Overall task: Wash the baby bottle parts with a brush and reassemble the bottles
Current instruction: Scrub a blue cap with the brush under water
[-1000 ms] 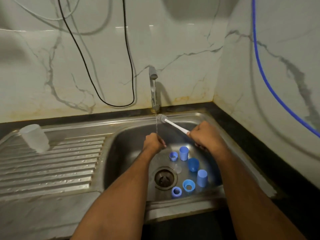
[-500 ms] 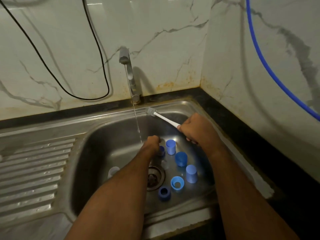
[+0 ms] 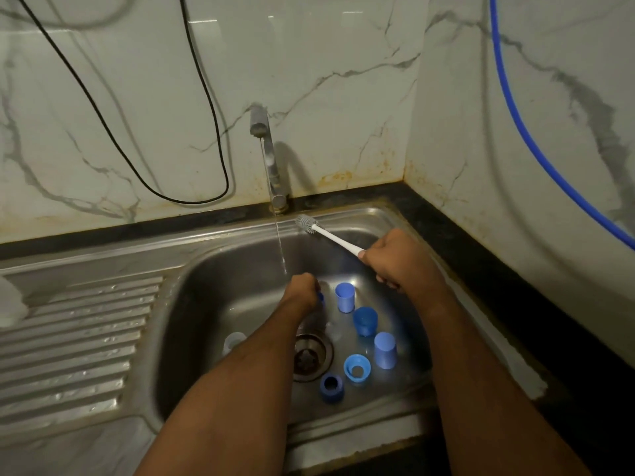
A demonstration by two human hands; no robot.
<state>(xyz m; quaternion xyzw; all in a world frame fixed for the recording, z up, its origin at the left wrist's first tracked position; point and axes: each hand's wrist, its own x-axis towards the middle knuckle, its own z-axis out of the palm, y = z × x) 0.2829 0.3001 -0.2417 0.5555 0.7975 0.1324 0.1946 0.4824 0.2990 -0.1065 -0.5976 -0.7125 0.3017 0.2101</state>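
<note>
Low at centre frame, the left hand [image 3: 302, 292] now grips a small blue part [image 3: 321, 298] under the thin water stream [image 3: 281, 249]. Right hand [image 3: 398, 261] still clasps the white bristled brush [image 3: 330, 235]. Blue plastic caps [image 3: 345, 297] stand in the steel sink [image 3: 213, 269].

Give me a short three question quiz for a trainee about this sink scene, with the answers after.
1. True or false: water is running from the tap.
2. Which hand holds the brush? A) left hand B) right hand C) neither
3. Fill in: the blue ring lying beside the drain rests on the floor of the ____.

Key
1. True; a thin stream falls toward the left hand.
2. B; the right hand grips the white handle, bristle head raised toward the tap.
3. sink.
</note>
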